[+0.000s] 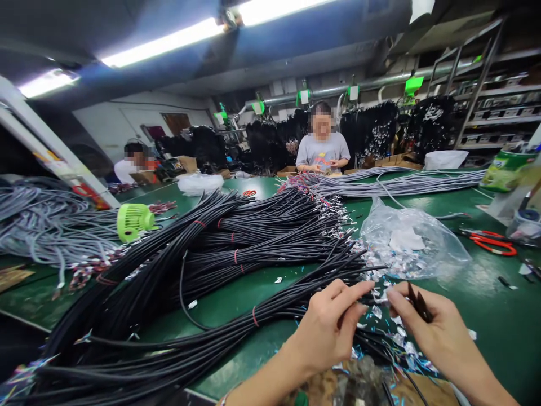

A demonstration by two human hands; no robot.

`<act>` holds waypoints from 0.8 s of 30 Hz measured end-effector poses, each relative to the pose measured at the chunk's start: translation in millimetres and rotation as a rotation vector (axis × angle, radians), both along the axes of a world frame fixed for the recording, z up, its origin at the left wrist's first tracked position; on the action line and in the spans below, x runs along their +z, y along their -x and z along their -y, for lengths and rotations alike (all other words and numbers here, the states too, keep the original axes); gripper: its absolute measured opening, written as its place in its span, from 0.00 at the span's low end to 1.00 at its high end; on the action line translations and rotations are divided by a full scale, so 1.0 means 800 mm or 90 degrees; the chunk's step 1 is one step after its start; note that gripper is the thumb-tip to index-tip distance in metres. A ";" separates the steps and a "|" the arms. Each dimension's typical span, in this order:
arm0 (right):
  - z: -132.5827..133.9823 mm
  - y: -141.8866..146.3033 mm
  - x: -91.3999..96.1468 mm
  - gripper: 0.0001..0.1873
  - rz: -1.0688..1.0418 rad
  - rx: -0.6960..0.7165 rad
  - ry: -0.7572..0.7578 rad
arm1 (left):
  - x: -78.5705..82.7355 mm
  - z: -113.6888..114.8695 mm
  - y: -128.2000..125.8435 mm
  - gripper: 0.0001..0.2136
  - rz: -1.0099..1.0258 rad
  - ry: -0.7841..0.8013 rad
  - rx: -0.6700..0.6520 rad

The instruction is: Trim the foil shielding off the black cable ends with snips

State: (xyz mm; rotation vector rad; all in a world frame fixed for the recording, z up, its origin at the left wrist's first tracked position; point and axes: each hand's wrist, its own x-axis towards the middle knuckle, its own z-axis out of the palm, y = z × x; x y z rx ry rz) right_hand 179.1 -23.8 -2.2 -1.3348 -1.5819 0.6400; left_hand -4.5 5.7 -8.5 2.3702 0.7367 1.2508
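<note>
My left hand (333,324) is closed, with thumb and index finger brought together by the stripped ends of the black cables (262,310). What lies between those fingers is hidden. To its right, my right hand (439,332) curls around a dark two-pointed tool (419,303), its points showing between the fingers. A scrap of silvery foil (382,296) is at its thumb and fingertip. Below both hands, foil shreds and blue wire bits lie scattered over the green table (486,316). More black cable bundles (211,248), tied with red bands, stretch away to the left.
A clear plastic bag (439,242) of scraps lies beyond my right hand, with red-handled pliers (492,242) beside it. Grey cables (422,183) run across the back. A green fan (134,221) stands left. One person (323,149) sits opposite, another (129,166) far left.
</note>
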 end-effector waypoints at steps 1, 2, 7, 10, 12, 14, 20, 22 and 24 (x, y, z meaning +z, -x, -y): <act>0.001 0.002 0.001 0.20 -0.004 0.010 0.007 | -0.001 0.001 0.000 0.16 0.003 -0.004 0.007; 0.002 0.003 0.002 0.20 -0.007 0.018 0.012 | -0.001 0.001 0.000 0.15 0.006 -0.006 0.014; 0.006 0.006 0.005 0.18 0.002 0.019 -0.014 | 0.000 0.002 -0.002 0.10 0.035 0.038 0.038; 0.009 0.007 0.006 0.18 0.005 0.027 -0.025 | 0.006 0.002 -0.002 0.05 0.050 0.116 0.035; 0.009 0.007 0.005 0.19 -0.004 0.039 -0.007 | 0.009 0.003 -0.001 0.05 0.064 0.150 0.037; 0.009 0.007 0.003 0.19 -0.032 0.062 0.035 | 0.010 0.005 -0.001 0.05 0.078 0.150 0.043; 0.005 0.005 -0.004 0.21 -0.123 0.130 0.149 | 0.006 0.009 -0.001 0.05 0.076 0.015 0.068; 0.005 0.005 -0.005 0.21 -0.141 0.136 0.162 | 0.005 0.010 -0.002 0.03 0.084 0.004 0.067; 0.006 0.005 -0.005 0.22 -0.150 0.146 0.166 | 0.005 0.010 -0.002 0.02 0.097 0.021 0.061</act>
